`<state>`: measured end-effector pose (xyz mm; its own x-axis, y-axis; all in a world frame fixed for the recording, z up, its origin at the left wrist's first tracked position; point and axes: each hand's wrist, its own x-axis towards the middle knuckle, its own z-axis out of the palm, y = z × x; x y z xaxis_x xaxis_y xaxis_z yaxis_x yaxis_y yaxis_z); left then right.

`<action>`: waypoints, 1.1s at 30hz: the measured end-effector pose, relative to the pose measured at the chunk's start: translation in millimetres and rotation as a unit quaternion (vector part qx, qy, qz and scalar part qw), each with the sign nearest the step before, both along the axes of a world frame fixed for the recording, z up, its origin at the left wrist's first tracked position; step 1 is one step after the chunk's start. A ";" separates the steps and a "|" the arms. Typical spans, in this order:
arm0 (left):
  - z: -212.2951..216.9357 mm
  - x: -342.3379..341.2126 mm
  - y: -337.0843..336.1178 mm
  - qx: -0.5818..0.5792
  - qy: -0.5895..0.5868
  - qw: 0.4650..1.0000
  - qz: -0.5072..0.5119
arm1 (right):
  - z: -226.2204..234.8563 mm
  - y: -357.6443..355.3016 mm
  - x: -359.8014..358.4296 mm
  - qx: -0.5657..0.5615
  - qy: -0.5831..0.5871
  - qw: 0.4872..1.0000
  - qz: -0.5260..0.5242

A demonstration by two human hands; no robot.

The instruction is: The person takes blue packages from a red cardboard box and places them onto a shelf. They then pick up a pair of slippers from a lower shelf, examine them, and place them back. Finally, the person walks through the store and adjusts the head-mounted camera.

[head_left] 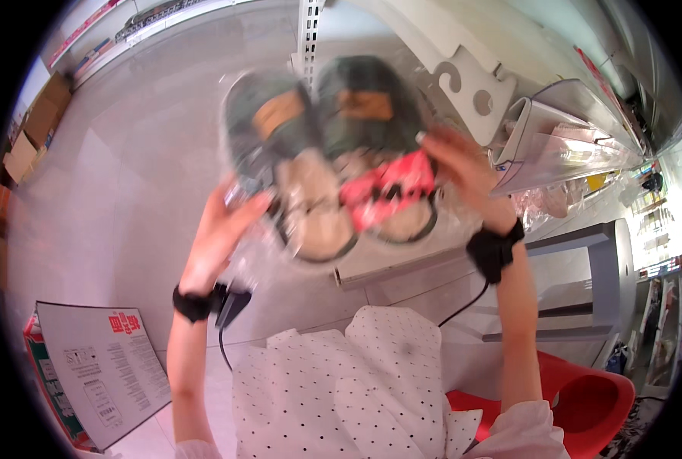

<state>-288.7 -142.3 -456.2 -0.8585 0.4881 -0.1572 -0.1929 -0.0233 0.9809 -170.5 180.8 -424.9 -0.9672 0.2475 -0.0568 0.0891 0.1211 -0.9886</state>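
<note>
Fingers of both hands grip a clear plastic bag holding a pair of slippers (333, 161), raised up in front of the camera. Left hand (222, 229) clasps the bag's lower left edge; right hand (463, 172) pinches the upper right side, thumb over the plastic. Slippers: green uppers w/ tan patches, pale insoles facing the viewer, red card tag (391, 191) across the right one. Pic is motion-blurred, so exact finger placement is approx. only. Both wrists carry black straps w/ cables.

Status, as judged: pair is lifted clear of any surface and under inspection; bag appears unopened; nothing yet set down on a shelf (586, 126) or elsewhere.

Surroundings: grey tiled floor (127, 153) below, white shelving w/ clear dividers to the right, red stool (586, 398) lower right, printed cardboard box (100, 367) lower left, more cartons far left.
</note>
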 end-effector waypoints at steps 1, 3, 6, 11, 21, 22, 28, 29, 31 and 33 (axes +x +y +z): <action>8.0 -5.7 26.1 0.026 0.036 0.998 -0.042 | 1.0 24.4 -1.9 0.019 -0.001 0.999 -0.026; 8.6 -19.1 67.9 0.064 0.076 0.991 -0.087 | -0.3 66.6 -4.4 0.050 -0.014 0.996 -0.073; -15.1 -38.0 95.6 0.038 0.089 0.992 -0.085 | -14.9 101.3 -19.2 0.077 -0.029 0.992 -0.101; -43.8 -33.2 120.1 -0.024 0.133 0.990 0.048 | -51.8 126.8 -24.2 0.120 -0.050 0.982 -0.137; -28.3 -57.1 105.9 0.058 -0.076 0.986 -0.135 | -96.9 124.5 -11.6 0.269 -0.031 0.939 -0.211; -28.0 -55.4 110.4 0.047 -0.079 0.989 -0.120 | -98.3 127.0 -8.8 0.279 -0.029 0.935 -0.219; -79.4 -73.0 91.1 0.151 -0.109 0.982 -0.001 | -105.9 136.6 11.6 0.245 -0.078 0.943 -0.210; -91.3 -78.0 86.5 0.142 -0.139 0.980 0.017 | -108.7 137.5 10.5 0.233 -0.092 0.947 -0.201; -97.9 -75.0 85.8 0.154 -0.211 0.965 0.004 | -117.5 134.4 16.1 0.221 -0.118 0.950 -0.185; -91.6 -54.4 91.7 0.192 -0.295 0.934 -0.056 | -126.6 134.5 19.1 0.213 -0.146 0.951 -0.172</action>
